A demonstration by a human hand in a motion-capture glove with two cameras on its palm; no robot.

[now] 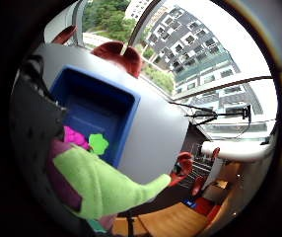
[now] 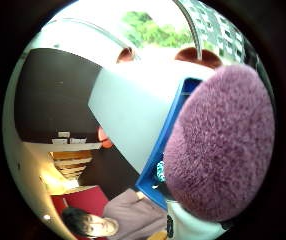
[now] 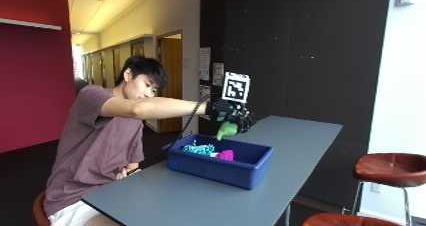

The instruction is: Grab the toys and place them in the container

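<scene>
My gloved right hand (image 3: 231, 116) hovers above the far end of the blue container (image 3: 253, 168) and grips a plush toy (image 3: 226, 130) that hangs down green below the fingers. In the little finger side palm view the toy's green and purple body (image 1: 101, 185) lies close to the palm, over the container's blue wall (image 1: 126, 128). The thumb side palm view is largely filled by the toy's fuzzy purple part (image 2: 220, 145), next to the container's rim (image 2: 158, 165). Inside the container lie a teal toy (image 3: 198, 149) and a magenta toy (image 3: 226, 155).
The container stands on a long grey table (image 3: 166, 196). The person sits at its near left end. Two red-brown stools (image 3: 389, 168) stand at the right of the table. A dark wall runs behind the table.
</scene>
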